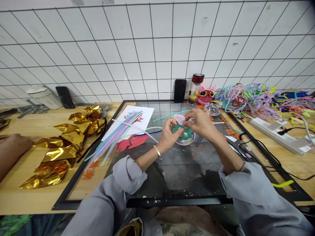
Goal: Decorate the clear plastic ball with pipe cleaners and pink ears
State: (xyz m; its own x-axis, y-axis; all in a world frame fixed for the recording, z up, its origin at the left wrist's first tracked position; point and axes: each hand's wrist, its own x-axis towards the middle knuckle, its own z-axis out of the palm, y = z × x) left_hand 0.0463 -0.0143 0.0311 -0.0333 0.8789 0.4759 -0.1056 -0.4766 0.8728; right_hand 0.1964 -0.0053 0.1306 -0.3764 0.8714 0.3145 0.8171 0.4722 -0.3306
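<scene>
My left hand [169,135] and my right hand [201,124] are both closed around a small clear ball [186,135] with green and pink material inside, held just above the dark glass work mat [177,164]. A pink fuzzy piece [181,118] sits on top of the ball, pinched between my fingertips. A silver bracelet [157,152] circles my left wrist. Both arms wear grey sleeves.
A bundle of pastel pipe cleaners [115,137] lies on white paper with red cut-outs [134,141]. Gold foil strips [64,144] lie at left, near another person's arm [11,152]. Tangled pipe cleaners [256,98], a power strip [278,132], a jar [195,88] and a phone [179,90] stand at the back right.
</scene>
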